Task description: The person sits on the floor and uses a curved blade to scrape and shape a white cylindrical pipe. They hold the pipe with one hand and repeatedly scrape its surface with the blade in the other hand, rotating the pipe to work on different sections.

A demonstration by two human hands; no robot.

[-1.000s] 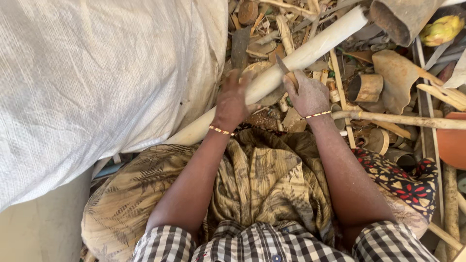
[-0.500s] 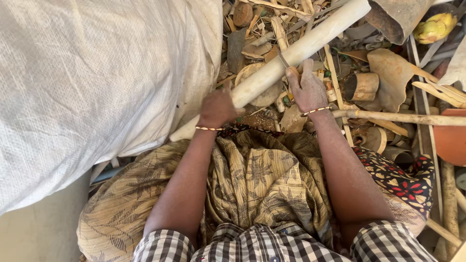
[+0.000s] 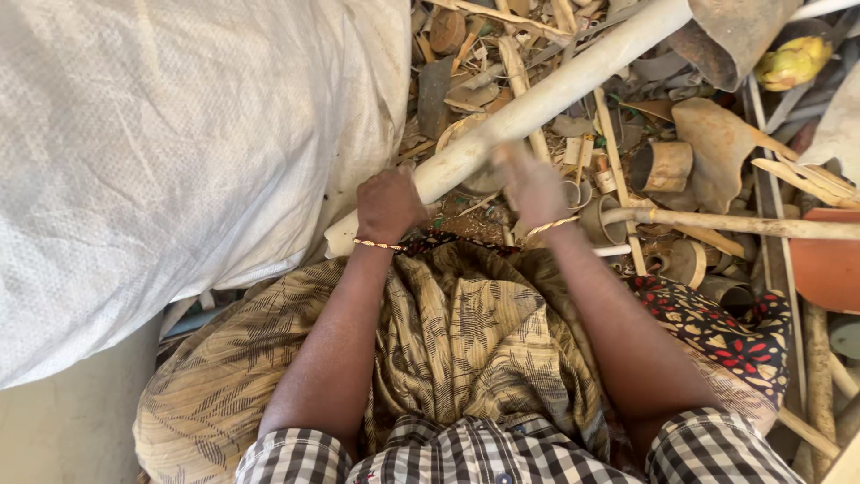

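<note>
A long white pipe [image 3: 555, 94] slants from just past my knees up to the top right, across a heap of scraps. My left hand [image 3: 387, 204] is closed around it close to its near end, with a beaded band on the wrist. My right hand [image 3: 528, 184] sits against the pipe's lower side a little farther along. It is smeared by motion, so its grip and anything in it are unclear. A tan leaf-patterned cloth [image 3: 466, 341] covers my lap beneath both arms.
A big white woven sack [image 3: 179, 134] fills the left side. Beyond my hands lie several cut pipe rings [image 3: 663, 166], sticks and splinters. A long thin pole [image 3: 735, 222] runs to the right, by an orange-red vessel [image 3: 829, 269] and a dark flowered cloth [image 3: 717, 332].
My left hand has slid down the pipe toward its near end. My right hand has shifted along the pipe and is now blurred with movement.
</note>
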